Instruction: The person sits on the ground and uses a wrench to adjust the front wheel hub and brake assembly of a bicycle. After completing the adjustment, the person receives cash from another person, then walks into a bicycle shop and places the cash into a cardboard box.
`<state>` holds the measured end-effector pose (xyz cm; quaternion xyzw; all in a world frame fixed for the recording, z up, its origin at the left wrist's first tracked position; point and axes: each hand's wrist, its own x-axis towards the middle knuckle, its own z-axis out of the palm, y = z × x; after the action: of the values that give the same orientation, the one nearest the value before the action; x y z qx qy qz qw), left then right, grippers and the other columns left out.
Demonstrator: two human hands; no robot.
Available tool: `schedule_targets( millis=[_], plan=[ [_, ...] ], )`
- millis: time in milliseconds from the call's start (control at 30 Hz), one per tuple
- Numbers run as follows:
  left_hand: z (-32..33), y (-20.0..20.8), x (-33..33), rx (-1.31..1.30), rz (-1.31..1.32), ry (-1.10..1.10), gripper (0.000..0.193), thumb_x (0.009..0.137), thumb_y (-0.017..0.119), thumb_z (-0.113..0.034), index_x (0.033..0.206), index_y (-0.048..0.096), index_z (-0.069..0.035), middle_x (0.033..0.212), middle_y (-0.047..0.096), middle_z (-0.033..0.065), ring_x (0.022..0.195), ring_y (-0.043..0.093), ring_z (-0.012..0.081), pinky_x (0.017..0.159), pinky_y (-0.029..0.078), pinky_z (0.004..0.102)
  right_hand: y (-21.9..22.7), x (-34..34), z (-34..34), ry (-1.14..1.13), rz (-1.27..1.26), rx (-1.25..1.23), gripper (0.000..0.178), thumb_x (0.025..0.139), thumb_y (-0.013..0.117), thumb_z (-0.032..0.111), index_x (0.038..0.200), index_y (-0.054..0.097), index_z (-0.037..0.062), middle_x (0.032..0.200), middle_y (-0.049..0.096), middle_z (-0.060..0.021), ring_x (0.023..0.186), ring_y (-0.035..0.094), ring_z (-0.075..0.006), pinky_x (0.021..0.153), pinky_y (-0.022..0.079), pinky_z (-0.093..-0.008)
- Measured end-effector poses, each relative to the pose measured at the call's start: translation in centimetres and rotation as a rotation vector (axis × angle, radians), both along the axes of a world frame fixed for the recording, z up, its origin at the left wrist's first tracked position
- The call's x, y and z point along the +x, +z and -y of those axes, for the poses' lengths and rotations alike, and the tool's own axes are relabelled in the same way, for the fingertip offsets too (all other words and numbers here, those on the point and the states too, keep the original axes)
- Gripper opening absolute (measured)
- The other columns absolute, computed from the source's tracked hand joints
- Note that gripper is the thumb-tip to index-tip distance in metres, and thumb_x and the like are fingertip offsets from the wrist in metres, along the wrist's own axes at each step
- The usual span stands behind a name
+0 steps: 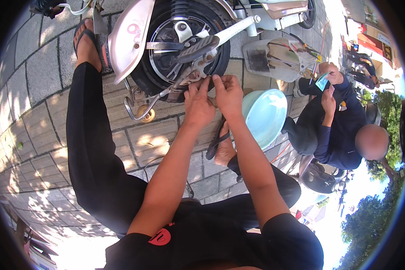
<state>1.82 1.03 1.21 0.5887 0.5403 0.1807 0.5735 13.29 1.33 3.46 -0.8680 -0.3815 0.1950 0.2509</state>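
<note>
At the near edge of the wheel (pixel 166 65), the left hand (pixel 200 105) and the right hand (pixel 228 96) come close together, fingers bent and tips bunched, though whether they pinch a part cannot be told. The wheel sits at the far middle, with a pink fender (pixel 130 45) on its left and a pale blue basin (pixel 266 119) to the right, just beside the right hand. Farther right, another person (pixel 342 117) holds papers (pixel 323 81).
</note>
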Motion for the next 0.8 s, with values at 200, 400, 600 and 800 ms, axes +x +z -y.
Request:
schedule_targets(
  millis=[200, 400, 600, 800],
  plan=[
    [-0.1, 0.2, 0.0, 0.008, 0.017, -0.004, 0.077, 0.089, 0.054, 0.005, 0.162, 0.047, -0.018, 0.146, 0.051, 0.0164, 0.124, 0.048, 0.0396, 0.11, 0.04, 0.045, 1.3, -0.1, 0.4, -0.176, -0.571, 0.085, 0.025, 0.1, 0.072, 0.011, 0.12, 0.07, -0.004, 0.094, 0.079, -0.0127, 0.085, 0.076, -0.0153, 0.076, 0.061, -0.0337],
    [-0.3, 0.1, 0.0, 0.01, 0.032, -0.008, 0.075, 0.089, 0.054, 0.003, 0.162, 0.047, -0.015, 0.147, 0.051, 0.0164, 0.128, 0.047, 0.0383, 0.111, 0.037, 0.0443, 1.3, 0.5, 1.4, 0.34, 0.186, 0.029, 0.022, 0.103, 0.066, 0.014, 0.119, 0.073, 0.0005, 0.096, 0.078, -0.0194, 0.087, 0.078, -0.034, 0.078, 0.062, -0.0452],
    [-0.5, 0.1, 0.2, -0.003, 0.051, 0.004, 0.076, 0.089, 0.053, 0.003, 0.162, 0.047, -0.014, 0.147, 0.053, 0.0159, 0.131, 0.047, 0.0389, 0.113, 0.036, 0.0445, 3.6, -0.2, -0.6, 0.497, 0.468, -0.218, 0.029, 0.108, 0.06, 0.031, 0.098, 0.076, 0.0082, 0.087, 0.075, -0.02, 0.079, 0.073, -0.0433, 0.069, 0.058, -0.0503],
    [-0.4, -0.1, 0.0, 0.035, 0.033, -0.028, 0.076, 0.088, 0.061, -0.001, 0.161, 0.047, -0.013, 0.152, 0.049, 0.0165, 0.131, 0.049, 0.0403, 0.112, 0.04, 0.0456, 3.6, 0.1, -1.9, 0.238, 0.25, -0.415, 0.042, 0.109, 0.056, 0.04, 0.086, 0.072, 0.0084, 0.078, 0.073, -0.0189, 0.079, 0.072, -0.0439, 0.071, 0.056, -0.0542]
  ],
)
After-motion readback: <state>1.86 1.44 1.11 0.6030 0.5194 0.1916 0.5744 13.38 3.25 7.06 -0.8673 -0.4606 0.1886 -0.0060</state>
